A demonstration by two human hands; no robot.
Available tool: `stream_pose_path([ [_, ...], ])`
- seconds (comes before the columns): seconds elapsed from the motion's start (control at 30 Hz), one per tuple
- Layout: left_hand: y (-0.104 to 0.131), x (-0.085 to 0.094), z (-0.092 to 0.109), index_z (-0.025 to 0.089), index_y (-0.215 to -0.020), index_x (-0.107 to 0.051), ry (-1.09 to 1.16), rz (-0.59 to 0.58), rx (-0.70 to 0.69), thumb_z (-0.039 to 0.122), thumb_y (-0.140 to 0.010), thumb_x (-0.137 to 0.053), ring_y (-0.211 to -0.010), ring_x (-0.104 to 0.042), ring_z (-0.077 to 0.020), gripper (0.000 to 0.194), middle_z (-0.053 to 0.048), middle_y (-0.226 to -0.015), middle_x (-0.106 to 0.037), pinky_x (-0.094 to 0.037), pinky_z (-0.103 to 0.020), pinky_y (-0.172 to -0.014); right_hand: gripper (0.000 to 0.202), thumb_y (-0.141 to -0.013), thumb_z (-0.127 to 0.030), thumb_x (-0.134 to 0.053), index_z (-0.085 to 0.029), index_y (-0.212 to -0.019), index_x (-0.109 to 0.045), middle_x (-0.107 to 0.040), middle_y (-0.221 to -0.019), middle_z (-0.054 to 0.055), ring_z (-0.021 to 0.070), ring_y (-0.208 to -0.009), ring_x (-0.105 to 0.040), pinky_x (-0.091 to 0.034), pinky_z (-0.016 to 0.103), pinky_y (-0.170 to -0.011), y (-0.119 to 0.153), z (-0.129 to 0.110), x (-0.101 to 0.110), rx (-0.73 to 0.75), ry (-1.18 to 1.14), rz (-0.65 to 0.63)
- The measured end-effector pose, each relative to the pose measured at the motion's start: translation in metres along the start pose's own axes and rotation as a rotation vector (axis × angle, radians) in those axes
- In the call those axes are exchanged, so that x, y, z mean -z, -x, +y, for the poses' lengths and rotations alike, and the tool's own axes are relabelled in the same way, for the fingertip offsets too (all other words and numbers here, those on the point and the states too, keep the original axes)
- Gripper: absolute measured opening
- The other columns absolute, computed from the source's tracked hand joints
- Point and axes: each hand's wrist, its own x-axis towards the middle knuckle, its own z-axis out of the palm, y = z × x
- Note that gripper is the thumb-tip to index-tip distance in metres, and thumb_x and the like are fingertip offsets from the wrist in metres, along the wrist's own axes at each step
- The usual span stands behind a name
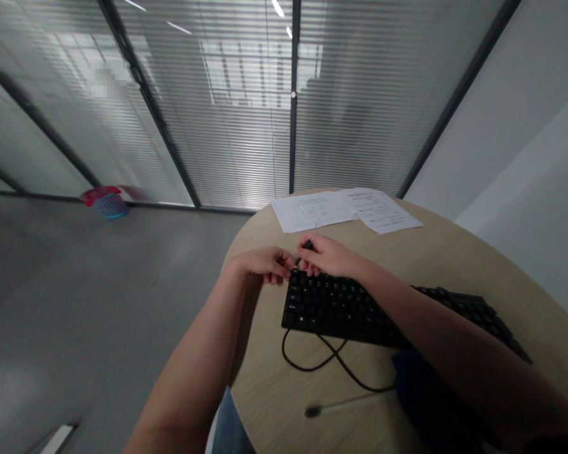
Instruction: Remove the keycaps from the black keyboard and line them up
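A black keyboard [341, 302] lies on the round wooden table, partly covered by my right forearm. My right hand [329, 255] is above its far left corner, its fingers closed around a small, slim black tool [307, 244]. The tool points down and left; its exact kind is too small to tell. My left hand [272, 261] is at the same corner, thumb and fingers pinched together close to the tool's lower end. Whatever lies between the left fingertips is hidden. A black cable [307, 369] loops on the table in front of the keyboard.
Printed sheets [307, 211] lie at the table's far edge. Near me are a thin stick with a dark tip [313, 412] and a dark blue cloth [430, 391], partly under my right arm. A red and blue basket [110, 205] stands on the floor by the glass partition.
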Motion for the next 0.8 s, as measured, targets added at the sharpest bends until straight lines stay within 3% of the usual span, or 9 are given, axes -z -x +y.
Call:
stream_pose_path([
  [0.2,0.000,-0.004,0.003,0.018,-0.096,-0.064,0.047,0.060,0.056,0.026,-0.069,-0.074,-0.050,-0.058,-0.0101,0.030,0.003,-0.068,-0.068,-0.043,-0.020,-0.047,0.013,-0.102,-0.032,-0.049,-0.022,-0.093,-0.050,-0.054,-0.064,-0.006,0.0119,-0.054,-0.051,-0.042,0.025,-0.054,-0.006,0.026,-0.009,0.131,0.146,0.193],
  [0.5,0.002,-0.006,0.008,0.017,-0.081,-0.064,-0.022,0.078,0.186,0.022,-0.068,-0.068,-0.052,-0.059,-0.0113,0.015,0.002,-0.067,-0.066,-0.044,-0.022,-0.047,0.015,-0.102,-0.033,-0.046,-0.022,-0.091,-0.049,-0.056,-0.072,-0.003,0.0163,-0.069,-0.055,-0.041,0.030,-0.070,-0.004,0.028,-0.014,0.205,0.280,0.161],
  [0.8,0.004,-0.004,0.009,0.016,-0.086,-0.067,0.013,0.076,0.175,0.028,-0.068,-0.074,-0.055,-0.060,-0.0111,0.023,0.000,-0.072,-0.070,-0.047,-0.022,-0.051,0.014,-0.101,-0.033,-0.050,-0.022,-0.095,-0.055,-0.066,-0.083,0.003,0.0194,-0.078,-0.060,-0.041,0.031,-0.073,-0.003,0.029,-0.018,0.272,0.448,0.106],
])
